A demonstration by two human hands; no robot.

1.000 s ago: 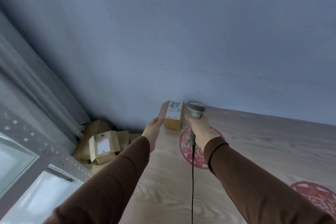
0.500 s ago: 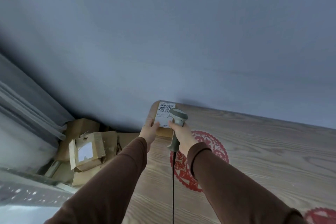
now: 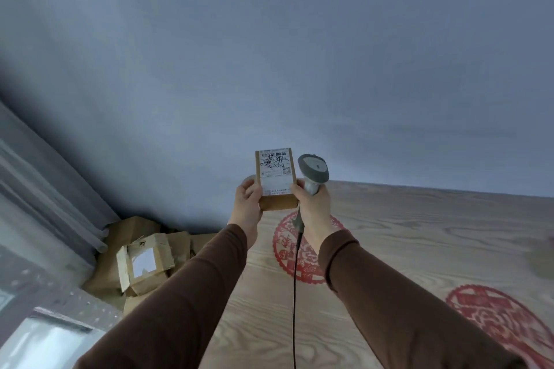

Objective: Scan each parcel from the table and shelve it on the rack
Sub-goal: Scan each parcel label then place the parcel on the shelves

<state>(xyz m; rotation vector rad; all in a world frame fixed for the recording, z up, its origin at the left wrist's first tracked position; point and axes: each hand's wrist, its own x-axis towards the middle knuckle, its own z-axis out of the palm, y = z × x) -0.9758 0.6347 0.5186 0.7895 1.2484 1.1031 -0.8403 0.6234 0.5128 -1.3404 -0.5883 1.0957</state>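
A small brown cardboard parcel (image 3: 277,201) with a white shipping label facing me is held up above the far corner of the wooden table (image 3: 419,249). My left hand (image 3: 247,204) grips its left edge. My right hand (image 3: 313,207) grips the handle of a grey barcode scanner (image 3: 313,172), and its thumb touches the parcel's right edge. The scanner's head stands just right of the label, and its black cable hangs down between my arms.
Several cardboard boxes (image 3: 144,263) lie heaped on the floor at the left, against the blue-grey wall. A grey curtain (image 3: 45,195) hangs further left. Red paper-cut decals (image 3: 299,255) mark the tabletop. A perforated metal rack edge (image 3: 45,302) shows at bottom left.
The parcel stood on the table's far corner; both hands closed on it and lifted it, label toward me. The scanner moved from over the label to its right side.
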